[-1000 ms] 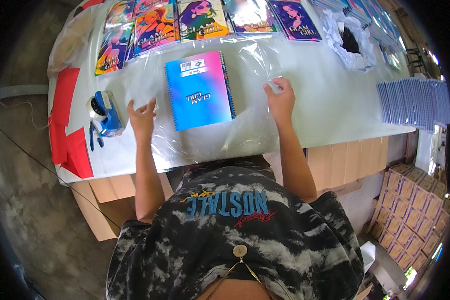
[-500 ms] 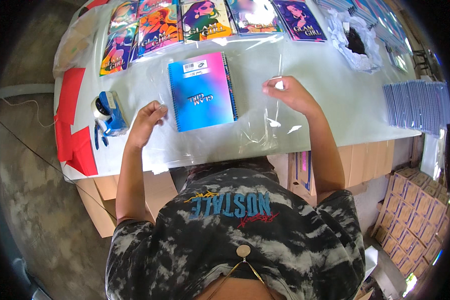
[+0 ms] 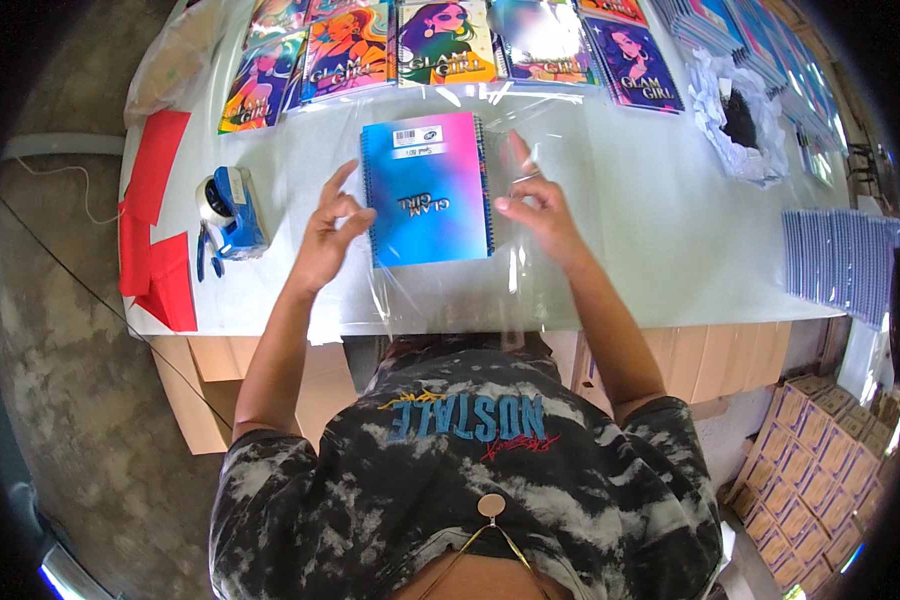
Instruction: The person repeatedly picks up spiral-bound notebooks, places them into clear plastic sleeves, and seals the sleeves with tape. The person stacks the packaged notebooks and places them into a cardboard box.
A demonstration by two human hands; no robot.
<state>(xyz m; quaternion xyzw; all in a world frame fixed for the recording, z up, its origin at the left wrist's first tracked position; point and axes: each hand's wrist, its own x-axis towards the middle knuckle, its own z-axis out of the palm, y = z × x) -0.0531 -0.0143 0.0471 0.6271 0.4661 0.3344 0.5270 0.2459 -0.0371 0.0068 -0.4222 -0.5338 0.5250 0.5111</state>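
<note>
A spiral notebook [image 3: 425,190] with a pink-to-blue cover lies on the table, its label toward the far end. Thin clear plastic film [image 3: 515,270] shows around it, with glossy creases on its right and near sides; its full outline is hard to make out. At the notebook's left edge is my left hand [image 3: 332,238], index finger and thumb stretched apart, the other fingers bent. To the right of the notebook my right hand [image 3: 548,215] has its index finger pointing away and its thumb toward the notebook. Both hands look open, near or touching the film.
Several notebooks with illustrated covers [image 3: 445,45] lie along the far side. A blue tape dispenser [image 3: 238,215] and red sheets [image 3: 160,165] are at the left. Crumpled pale wrapping [image 3: 735,120] and a notebook stack [image 3: 835,260] are at the right. Cardboard boxes [image 3: 810,470] stand below.
Both hands have gone from closed fingers to stretched index fingers. My right hand has come left, closer to the notebook. The whole scene has shifted slightly right in view.
</note>
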